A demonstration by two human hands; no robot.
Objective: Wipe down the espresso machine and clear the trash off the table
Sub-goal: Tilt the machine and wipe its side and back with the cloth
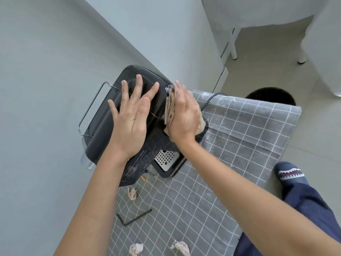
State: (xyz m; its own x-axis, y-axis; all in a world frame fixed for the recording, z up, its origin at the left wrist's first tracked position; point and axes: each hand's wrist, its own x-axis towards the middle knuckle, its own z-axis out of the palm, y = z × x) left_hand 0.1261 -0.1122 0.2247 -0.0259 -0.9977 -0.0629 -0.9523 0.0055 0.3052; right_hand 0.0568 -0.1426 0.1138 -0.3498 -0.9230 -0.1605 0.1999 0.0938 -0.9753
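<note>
A black espresso machine (pixel 103 126) stands on the table against the wall, with a perforated metal drip tray (pixel 165 159) at its base. My left hand (pixel 132 115) lies flat on the machine's top, fingers spread, holding nothing. My right hand (pixel 184 117) presses a folded beige cloth (pixel 169 108) against the machine's right side. Three crumpled paper balls lie on the grey checked tablecloth (pixel 239 130): one (pixel 132 193) just below the machine, two (pixel 136 249) (pixel 180 247) near the bottom edge.
A black hex key (pixel 132 218) lies on the cloth left of centre. A small yellow stick (pixel 143 178) pokes out by the machine's base. A dark round bin (pixel 271 97) sits on the floor beyond the table. White furniture legs (pixel 233 45) stand behind. My slippered foot (pixel 289 173) is at right.
</note>
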